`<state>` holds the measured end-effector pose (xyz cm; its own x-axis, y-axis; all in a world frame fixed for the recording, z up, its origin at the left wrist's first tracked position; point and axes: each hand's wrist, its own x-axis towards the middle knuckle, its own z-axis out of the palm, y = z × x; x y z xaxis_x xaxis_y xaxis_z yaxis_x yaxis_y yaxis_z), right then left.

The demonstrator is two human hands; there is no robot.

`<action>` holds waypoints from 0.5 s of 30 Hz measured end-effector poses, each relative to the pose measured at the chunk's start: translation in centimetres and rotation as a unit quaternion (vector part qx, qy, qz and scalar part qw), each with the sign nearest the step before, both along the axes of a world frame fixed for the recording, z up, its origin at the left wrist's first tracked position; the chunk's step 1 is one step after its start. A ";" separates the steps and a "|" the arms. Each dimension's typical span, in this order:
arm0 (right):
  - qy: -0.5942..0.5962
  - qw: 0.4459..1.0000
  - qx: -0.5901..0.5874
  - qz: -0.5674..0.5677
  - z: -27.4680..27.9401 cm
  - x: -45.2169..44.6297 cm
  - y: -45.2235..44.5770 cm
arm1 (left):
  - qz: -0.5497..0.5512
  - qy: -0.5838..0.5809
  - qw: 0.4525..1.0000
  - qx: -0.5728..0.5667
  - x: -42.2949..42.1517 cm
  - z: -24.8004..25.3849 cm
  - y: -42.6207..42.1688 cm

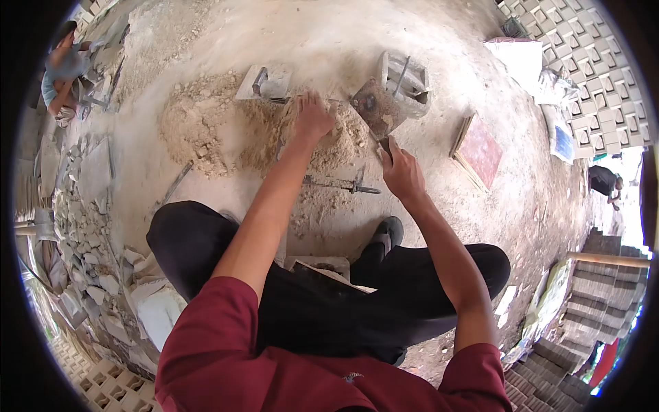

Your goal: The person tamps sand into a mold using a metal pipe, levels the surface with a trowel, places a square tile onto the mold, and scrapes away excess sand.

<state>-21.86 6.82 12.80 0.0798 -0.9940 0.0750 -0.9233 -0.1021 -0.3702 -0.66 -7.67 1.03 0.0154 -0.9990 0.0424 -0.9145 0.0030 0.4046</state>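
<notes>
My left hand (314,118) lies on a heap of pale sandy powder (351,141), fingers stretched forward. Whatever is under the palm is hidden; metal bars poke out around it. In my right hand (403,172) is the handle of a trowel (376,110), whose broad, stained blade points forward and overlaps a grey box (420,72) with compartments. Just beyond my left hand rests a flat pale plate (276,84) with a dark handle. Nearer my legs, a metal rod with a crosspiece (357,187) sticks out from the powder.
More powder (195,127) is heaped to the left, beside broken rubble (89,254). A stack of reddish square boards (477,152) lies right. Patterned blocks (583,62) and stacked grey tiles (604,281) stand farther right. One person (65,72) sits far left, another (604,180) far right.
</notes>
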 end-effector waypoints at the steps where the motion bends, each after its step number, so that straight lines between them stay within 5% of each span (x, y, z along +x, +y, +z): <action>1: 0.000 1.000 -0.001 -0.002 0.0 -0.2 -0.1 | -0.002 0.000 1.000 -0.001 -0.5 0.3 0.0; 6: -0.054 0.998 -0.043 0.006 -0.4 -0.8 -1.3 | -0.291 0.068 0.954 -0.025 -2.4 0.9 0.6; 9: -0.067 0.997 -0.042 -0.002 -0.1 -1.0 -1.6 | -0.298 0.000 0.945 -0.132 -3.2 -0.7 2.7; 15: -0.071 0.997 -0.031 -0.015 0.3 -0.6 -2.1 | -0.331 0.001 0.932 -0.146 -2.3 0.1 9.6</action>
